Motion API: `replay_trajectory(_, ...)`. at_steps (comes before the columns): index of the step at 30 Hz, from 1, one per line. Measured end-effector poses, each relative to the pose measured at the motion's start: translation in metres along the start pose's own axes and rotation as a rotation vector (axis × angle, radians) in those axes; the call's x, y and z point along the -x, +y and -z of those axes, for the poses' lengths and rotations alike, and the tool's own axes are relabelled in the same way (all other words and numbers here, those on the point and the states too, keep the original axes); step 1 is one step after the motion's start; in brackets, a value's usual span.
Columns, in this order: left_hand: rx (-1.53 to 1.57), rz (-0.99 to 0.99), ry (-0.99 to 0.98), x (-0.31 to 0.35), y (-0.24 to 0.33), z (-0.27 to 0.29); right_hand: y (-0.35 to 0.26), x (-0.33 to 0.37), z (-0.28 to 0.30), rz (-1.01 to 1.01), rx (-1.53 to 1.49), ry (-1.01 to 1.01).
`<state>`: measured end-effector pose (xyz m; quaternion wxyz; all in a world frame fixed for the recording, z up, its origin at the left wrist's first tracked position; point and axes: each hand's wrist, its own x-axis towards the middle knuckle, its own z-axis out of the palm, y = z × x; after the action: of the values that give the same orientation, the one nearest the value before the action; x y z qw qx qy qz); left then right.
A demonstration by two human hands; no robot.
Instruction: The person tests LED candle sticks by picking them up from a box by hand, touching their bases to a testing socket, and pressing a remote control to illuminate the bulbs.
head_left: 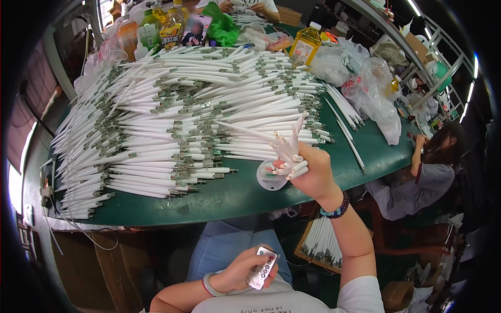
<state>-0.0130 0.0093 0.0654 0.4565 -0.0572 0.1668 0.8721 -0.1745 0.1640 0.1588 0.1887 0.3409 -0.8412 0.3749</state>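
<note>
1. Cardboard (107,266) stands below the table at lower left, a pale cable trailing down in front of it.
2. Green table (182,208) curves across the frame; a broad heap of white tubes (156,125) with metallic-looking ends covers its left and middle.
3. Left hand (240,268), at bottom centre over the lap, has its fingers wrapped around a white remote control (259,275), thumb on its face.
4. Right hand (318,172), right of centre, is closed firmly round a bundle of white tubes (285,151), their ends fanned out; a round white object (267,183) lies on the table partly behind them.
5. Co-worker (417,182) sits at far right, below metal framing (443,78) and strip lights.
6. Containers, left to right: orange (127,37), green (149,36) and yellow (173,23) bottles at upper left; a crumpled green bag (223,28) at top centre; a white-capped yellow bottle (304,49); an open box (300,245) under the table, holding more white tubes (322,237); clear plastic bags (376,99) at upper right, contents unclear.
</note>
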Motion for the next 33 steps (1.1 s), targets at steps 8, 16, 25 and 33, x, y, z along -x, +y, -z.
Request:
replay_trajectory(8,-0.023,0.02,-0.018,-0.001,0.001,-0.001,-0.006,-0.004,0.002,-0.015,0.018,-0.035)
replay_trajectory(16,-0.003,0.013,-0.02,-0.001,0.006,-0.007,0.001,-0.008,-0.002,-0.121,-0.026,0.101)
replay_trajectory(25,-0.018,0.026,0.034,-0.001,0.002,-0.009,-0.002,-0.006,-0.004,-0.028,0.026,-0.016)
replay_trajectory(33,-0.014,0.055,-0.003,-0.001,0.0,-0.004,-0.005,-0.008,-0.005,-0.142,-0.012,0.051)
